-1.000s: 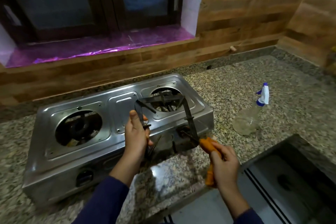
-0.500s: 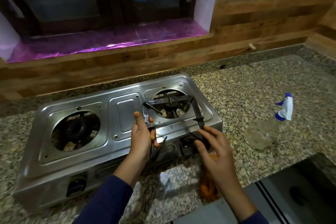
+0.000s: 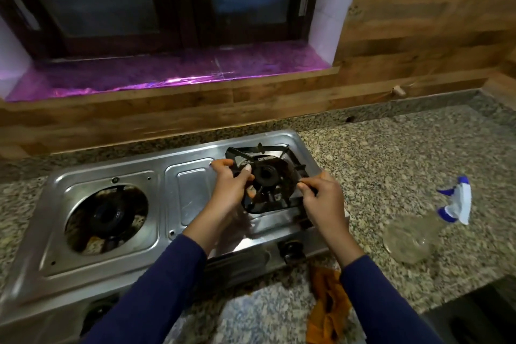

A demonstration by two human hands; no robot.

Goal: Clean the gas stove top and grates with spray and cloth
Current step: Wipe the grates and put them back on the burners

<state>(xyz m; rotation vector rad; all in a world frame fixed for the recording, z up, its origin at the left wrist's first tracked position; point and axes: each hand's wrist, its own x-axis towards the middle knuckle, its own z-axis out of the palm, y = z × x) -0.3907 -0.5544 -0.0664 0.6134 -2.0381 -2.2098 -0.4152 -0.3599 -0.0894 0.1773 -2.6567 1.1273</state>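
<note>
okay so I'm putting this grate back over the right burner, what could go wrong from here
The grate may sit crooked over the right burner; both hands grip its sides, so fingers could get pinched. The spray bottle lies on its side on the counter and might leak. The orange cloth at the counter's front edge could slip off.

A two-burner stove is sitting on the counter, with a window sill running behind it at twelve o'clock. A grate is lying over the right burner, the left hand gripping its nine o'clock edge and the right hand its four o'clock corner. The left burner is sitting uncovered at nine o'clock. A spray bottle is lying on the counter at three o'clock of the stove. A cloth is lying before the stove at six o'clock, beside the right sleeve.
</note>
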